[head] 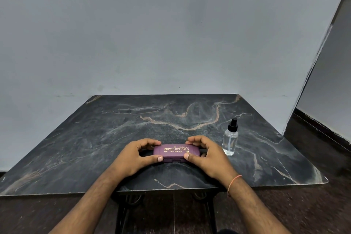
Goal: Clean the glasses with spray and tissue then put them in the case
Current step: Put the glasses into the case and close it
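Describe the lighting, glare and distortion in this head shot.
Head view: dim, even light, no hard shadows; wide-angle bend tilts the wall corner at right; gold print on the glasses case reads sharp between the left hand and right hand; faint highlights on the spray bottle; floor edges smear.

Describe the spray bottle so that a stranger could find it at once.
On the dark marble table, look just right of the right hand. The spray bottle stands upright there: clear, with a black pump top, unlike the flat purple glasses case.
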### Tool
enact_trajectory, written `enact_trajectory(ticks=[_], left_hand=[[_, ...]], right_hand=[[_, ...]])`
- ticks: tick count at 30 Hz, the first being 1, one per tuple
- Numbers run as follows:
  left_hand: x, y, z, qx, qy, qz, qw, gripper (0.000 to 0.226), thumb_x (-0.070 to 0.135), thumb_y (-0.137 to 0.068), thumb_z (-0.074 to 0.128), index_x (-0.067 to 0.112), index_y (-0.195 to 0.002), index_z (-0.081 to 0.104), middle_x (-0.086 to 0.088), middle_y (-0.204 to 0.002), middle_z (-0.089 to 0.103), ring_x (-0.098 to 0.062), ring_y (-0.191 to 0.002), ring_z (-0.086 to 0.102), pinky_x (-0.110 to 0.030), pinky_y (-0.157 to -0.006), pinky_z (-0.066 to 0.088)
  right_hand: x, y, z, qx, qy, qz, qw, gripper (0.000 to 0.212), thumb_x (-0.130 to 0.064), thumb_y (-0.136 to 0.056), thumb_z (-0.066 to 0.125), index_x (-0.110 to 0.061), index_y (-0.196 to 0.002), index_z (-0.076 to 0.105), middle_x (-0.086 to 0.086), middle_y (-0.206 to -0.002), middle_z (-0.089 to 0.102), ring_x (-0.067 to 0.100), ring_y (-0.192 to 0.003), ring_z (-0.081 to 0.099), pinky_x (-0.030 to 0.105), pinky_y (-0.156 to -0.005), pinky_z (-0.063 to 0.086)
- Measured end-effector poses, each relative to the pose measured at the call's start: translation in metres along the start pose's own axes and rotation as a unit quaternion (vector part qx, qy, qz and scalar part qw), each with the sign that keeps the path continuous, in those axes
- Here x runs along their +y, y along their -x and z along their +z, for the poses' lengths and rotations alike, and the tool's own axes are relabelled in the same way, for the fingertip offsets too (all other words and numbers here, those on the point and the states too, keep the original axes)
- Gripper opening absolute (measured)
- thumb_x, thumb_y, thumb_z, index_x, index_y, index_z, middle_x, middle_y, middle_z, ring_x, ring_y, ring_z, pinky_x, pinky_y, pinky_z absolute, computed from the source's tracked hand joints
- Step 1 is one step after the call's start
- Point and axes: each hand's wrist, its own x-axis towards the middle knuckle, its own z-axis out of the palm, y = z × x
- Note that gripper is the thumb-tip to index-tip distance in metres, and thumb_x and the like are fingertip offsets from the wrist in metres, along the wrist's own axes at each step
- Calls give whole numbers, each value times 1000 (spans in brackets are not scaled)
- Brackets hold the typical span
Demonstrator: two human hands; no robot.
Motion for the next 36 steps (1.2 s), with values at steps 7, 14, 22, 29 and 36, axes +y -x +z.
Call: enact_trajectory(ticks=[7, 14, 22, 29, 36], left_hand=[[3, -1, -1, -6, -9, -6, 1000, 52, 28, -75, 100, 36, -121, 78, 33, -118, 77, 6, -114, 74, -7, -95, 53], [3, -5, -6, -18, -6, -22, 1000, 50, 34, -73, 102, 40, -117, 80, 22, -115, 82, 1, -111, 76, -20, -99, 56], [4, -6, -6, -27, -14, -20, 999, 50, 35, -74, 101, 38, -119, 79, 22, -116, 81, 1, -110, 76, -25, -104, 58], [5, 10, 3, -20, -87, 79, 993, 65, 39, -77, 99, 43, -135, 70, 25, -134, 72, 4, -128, 66, -24, -113, 50], [13, 13, 8, -19, -184, 128, 974, 59, 69, -98, 61, 44, -151, 60, 27, -135, 69, 8, -127, 62, -28, -110, 52]], right_hand=[[-6, 2, -2, -9, -4, 15, 1000, 58, -14, -82, 95, -21, -132, 66, -10, -124, 77, 6, -117, 73, 38, -111, 57], [-10, -1, -5, -28, 10, 23, 999, 68, -15, -82, 95, -18, -141, 63, -12, -126, 76, 2, -115, 72, 30, -110, 57], [-8, -4, -8, -42, 10, 26, 999, 61, -17, -82, 95, -23, -135, 65, -13, -124, 77, -8, -111, 71, 7, -95, 51], [-4, 5, -4, -14, 72, -48, 996, 33, -27, -91, 86, -39, -121, 79, -21, -119, 78, -1, -110, 71, 17, -95, 53], [-9, 9, 0, -52, 208, -147, 966, 60, -50, -85, 87, -51, -141, 67, -28, -139, 62, 2, -125, 55, 16, -112, 38]])
